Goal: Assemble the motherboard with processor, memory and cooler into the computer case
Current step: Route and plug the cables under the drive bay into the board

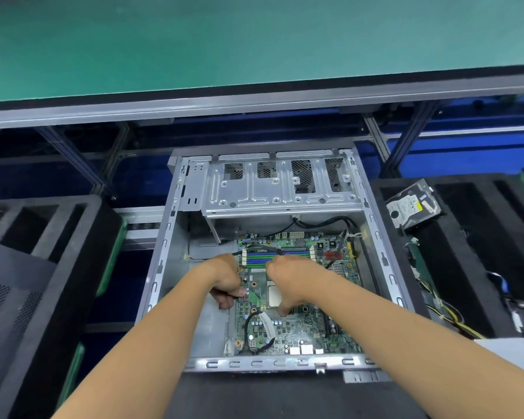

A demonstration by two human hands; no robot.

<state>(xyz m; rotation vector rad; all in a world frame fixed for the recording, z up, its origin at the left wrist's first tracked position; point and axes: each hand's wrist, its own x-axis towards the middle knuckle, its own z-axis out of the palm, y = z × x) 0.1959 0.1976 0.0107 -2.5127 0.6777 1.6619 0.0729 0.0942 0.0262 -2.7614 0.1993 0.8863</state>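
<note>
The open grey computer case (164, 252) lies flat in front of me with the green motherboard (300, 331) inside it. Blue and green memory slots (257, 259) sit at the board's far end, and the silver processor socket (273, 295) is in the middle with no cooler on it. My left hand (226, 281) is curled over the board's left edge. My right hand (286, 282) spans the socket, thumb down on the board just below it. Its fingertips are hidden near the memory slots.
A metal drive cage (279, 189) covers the far part of the case. Black cables (324, 222) run over the board's far edge, another loops at its near left. Black foam trays (58, 267) flank the case; a hard drive (412, 207) lies on the right one. A green bench (254, 40) stands beyond.
</note>
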